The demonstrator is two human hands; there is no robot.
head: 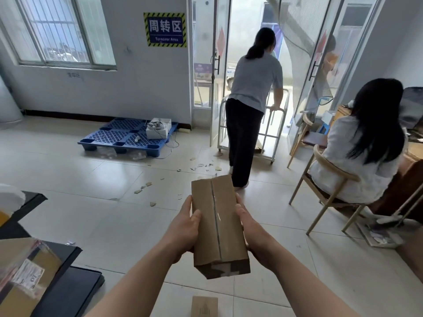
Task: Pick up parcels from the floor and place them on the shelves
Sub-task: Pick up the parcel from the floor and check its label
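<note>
- The parcel (218, 225), a long brown cardboard box with clear tape down its top seam, sits in the lower centre of the frame, held in the air above the tiled floor (91, 202) with its far end pointing up the frame.
- The left hand (185, 229) is clamped on the parcel's left long side, thumb lying on the top face; the right hand (249, 227) presses the opposite long side. Both hands are closed on it, squeezing from either side.
- Judging by its flat, uncrushed faces and square edges, the cardboard looks stiff; its weight looks moderate or light, since two bare hands carry it without support under the base. That is a guess only.
- The tape strip looks glossy and likely slick, so bare cardboard on the long sides is the better hold; a palm under the near end would guard against slipping.
- Another small cardboard piece (204, 306) lies on the floor at the bottom centre, just below the held parcel.
- More packages (25, 277) rest on dark surfaces at the lower left.
- No shelves are clearly visible here.
- Farther off, a blue pallet (123, 138) lies left of centre, one person (251, 106) pushes a cart at the door, and another sits on a chair (325, 179) at right.
</note>
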